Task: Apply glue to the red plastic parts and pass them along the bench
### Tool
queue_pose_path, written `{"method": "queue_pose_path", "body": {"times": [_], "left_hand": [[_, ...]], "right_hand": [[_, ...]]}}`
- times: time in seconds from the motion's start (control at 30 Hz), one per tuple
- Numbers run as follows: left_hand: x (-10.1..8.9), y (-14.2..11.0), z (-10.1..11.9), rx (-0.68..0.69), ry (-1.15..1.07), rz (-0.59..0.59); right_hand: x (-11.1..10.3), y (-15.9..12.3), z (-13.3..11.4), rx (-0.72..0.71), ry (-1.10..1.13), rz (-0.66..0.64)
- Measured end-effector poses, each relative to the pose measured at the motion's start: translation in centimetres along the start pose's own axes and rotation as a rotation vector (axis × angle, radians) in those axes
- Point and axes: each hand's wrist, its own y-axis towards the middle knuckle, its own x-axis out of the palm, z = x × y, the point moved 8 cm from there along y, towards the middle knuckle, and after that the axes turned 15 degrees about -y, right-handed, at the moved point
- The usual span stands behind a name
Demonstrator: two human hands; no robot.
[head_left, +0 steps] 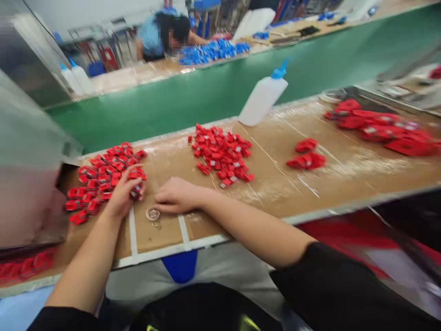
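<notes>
My left hand (123, 195) is at the right edge of a pile of small red parts (103, 177), each with a greyish band. Its fingers close on one small red part (137, 190), partly covered by the fingertips. To its right, my right hand (177, 195) rests low over the table with fingers curled; anything inside them is hidden. Just left of its fingertips lies a small round silvery disc (152, 214) on the brown tabletop. Beyond my right hand is a second heap of small red pieces (222, 154) with pale ends.
A white squeeze bottle (263, 99) with a blue nozzle stands at the table's far edge. Further right are red pieces (306, 155) and a larger red pile (382, 126). A metal box (31, 174) borders the left. Across a green panel (165, 105), another person bends over blue parts (213, 51).
</notes>
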Motion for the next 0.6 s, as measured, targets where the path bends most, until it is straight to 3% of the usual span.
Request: {"method": "queue_pose_path", "body": {"times": [0.17,0.6], "left_hand": [[0.3,1.0,-0.5,-0.099,-0.079,-0.013],[0.4,0.6,0.9,0.123,0.227,-0.076]], "right_hand": [[0.5,-0.1,0.8,0.025,0.051,0.023],[0.0,-0.5,0.3,0.026,0.117,0.057]]}}
